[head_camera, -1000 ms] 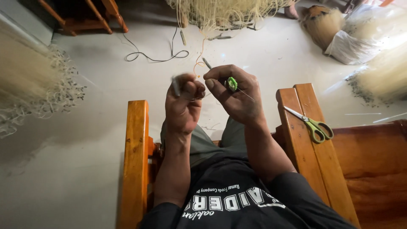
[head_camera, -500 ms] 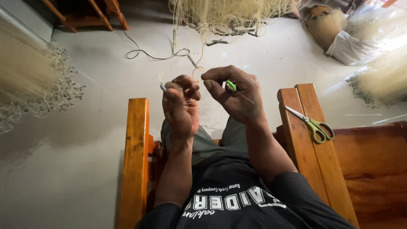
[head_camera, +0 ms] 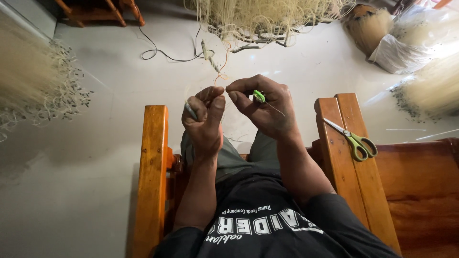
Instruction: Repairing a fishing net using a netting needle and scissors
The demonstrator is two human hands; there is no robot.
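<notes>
A person seated in a wooden chair (head_camera: 152, 162) works with both hands raised above the lap: the left hand (head_camera: 204, 119) is curled closed around a thin grey tool (head_camera: 191, 111), while the right hand (head_camera: 265, 107) pinches a small green tool (head_camera: 259, 96) between thumb and fingers, the two hands almost touching. An orange thread (head_camera: 221, 71) rises from between the fingertips. Green-handled scissors (head_camera: 351, 138) lie on the right armrest (blades closed). Beyond, on the pale floor, a black cable (head_camera: 165, 53) curls before heaps of pale netting (head_camera: 260, 16).
</notes>
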